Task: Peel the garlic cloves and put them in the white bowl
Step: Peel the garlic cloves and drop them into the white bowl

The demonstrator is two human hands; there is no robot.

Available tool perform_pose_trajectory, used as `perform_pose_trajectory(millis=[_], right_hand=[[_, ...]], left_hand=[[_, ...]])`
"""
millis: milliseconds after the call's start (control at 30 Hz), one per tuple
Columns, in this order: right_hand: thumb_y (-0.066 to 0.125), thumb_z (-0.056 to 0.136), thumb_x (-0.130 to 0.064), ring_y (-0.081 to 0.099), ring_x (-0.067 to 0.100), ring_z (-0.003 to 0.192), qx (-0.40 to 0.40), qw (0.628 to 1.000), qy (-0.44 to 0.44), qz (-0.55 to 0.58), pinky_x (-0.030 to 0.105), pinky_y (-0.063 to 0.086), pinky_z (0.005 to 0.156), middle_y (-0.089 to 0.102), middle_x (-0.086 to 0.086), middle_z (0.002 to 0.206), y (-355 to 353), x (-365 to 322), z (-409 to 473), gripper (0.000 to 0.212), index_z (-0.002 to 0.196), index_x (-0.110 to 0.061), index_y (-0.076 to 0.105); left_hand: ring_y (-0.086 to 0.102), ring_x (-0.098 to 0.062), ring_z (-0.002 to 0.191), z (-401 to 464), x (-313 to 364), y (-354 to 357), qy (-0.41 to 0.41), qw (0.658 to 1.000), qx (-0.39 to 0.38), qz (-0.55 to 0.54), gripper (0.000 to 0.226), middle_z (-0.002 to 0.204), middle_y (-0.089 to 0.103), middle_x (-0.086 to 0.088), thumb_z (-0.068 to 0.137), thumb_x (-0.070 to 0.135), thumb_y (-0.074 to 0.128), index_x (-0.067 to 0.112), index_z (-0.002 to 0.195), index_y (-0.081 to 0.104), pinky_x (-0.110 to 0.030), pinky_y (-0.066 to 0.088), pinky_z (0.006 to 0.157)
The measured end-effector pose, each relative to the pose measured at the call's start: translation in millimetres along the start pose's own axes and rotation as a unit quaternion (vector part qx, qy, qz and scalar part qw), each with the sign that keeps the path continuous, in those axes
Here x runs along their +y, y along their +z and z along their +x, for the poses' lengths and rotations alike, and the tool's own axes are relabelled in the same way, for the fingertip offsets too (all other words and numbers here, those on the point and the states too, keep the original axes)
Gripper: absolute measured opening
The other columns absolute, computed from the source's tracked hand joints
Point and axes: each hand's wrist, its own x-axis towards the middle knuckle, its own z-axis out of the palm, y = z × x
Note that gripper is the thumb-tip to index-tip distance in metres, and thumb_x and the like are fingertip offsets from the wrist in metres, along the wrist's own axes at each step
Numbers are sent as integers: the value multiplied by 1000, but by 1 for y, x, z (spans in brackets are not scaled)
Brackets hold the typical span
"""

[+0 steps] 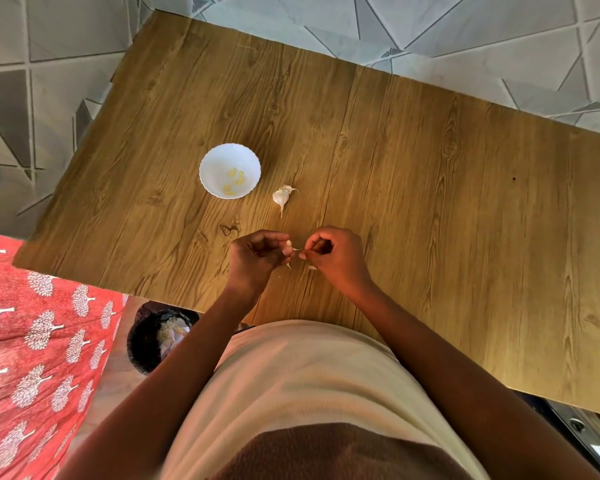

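Observation:
My left hand (257,256) pinches a small garlic clove (288,247) above the table's near part. Just right of it, my right hand (333,254) pinches a thin strip of skin (297,250) that still hangs on the clove. A scrap of peel (311,267) lies on the wood under my hands. Farther back sits the rest of the garlic bulb (281,196) with its papery skin. The white bowl (208,168) stands left of the bulb and holds several peeled yellowish cloves (235,181).
The wooden table (430,202) stretches wide to the right and back. A dark bin (146,341) with peel scraps stands on the floor below the table's near left edge. Red patterned cloth (32,358) lies at the left.

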Motion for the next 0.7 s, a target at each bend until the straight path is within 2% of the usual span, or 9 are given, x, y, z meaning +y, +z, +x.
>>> perform_pose_trajectory(millis=[100,167,300,500,700], right_hand=[[72,83,8,69,5,79,-8,1000,-14,-17,27,58,75,74,-3,84,2,0,0,22,88,-12,80],[64,88,10,71,6,83,-11,1000,-10,-8,31,60,79,77,0,89,1,-3,0,27,94,-11,80],[73,89,-2,73,5,90,-10,998,-3,65,27,60,84,78,-4,96,1,-13,0,20,105,-13,79],[81,83,-1,76,10,85,9,993,1,120,29,60,81,79,-1,90,1,-15,0,19,101,-7,79],[81,82,0,77,17,84,9,985,51,164,44,63,84,79,4,89,2,-16,2,20,101,-8,78]], left_hand=[[76,-20,84,-3,1,0,8,1000,-6,10,22,88,77,-9,86,-11,74,4,102,75,-29,62,76],[76,-20,84,-3,1,0,13,1000,-4,21,22,87,77,-7,85,-10,76,4,102,76,-29,62,75],[75,-21,81,-4,2,2,23,999,2,32,21,88,77,-13,84,-11,77,-1,101,74,-30,62,74],[76,-27,78,-7,5,3,37,998,14,38,15,84,78,-15,83,-9,79,-3,96,74,-33,63,74],[77,-30,82,-9,7,6,38,998,28,35,14,87,78,-16,84,-7,79,-4,97,75,-38,64,77]])
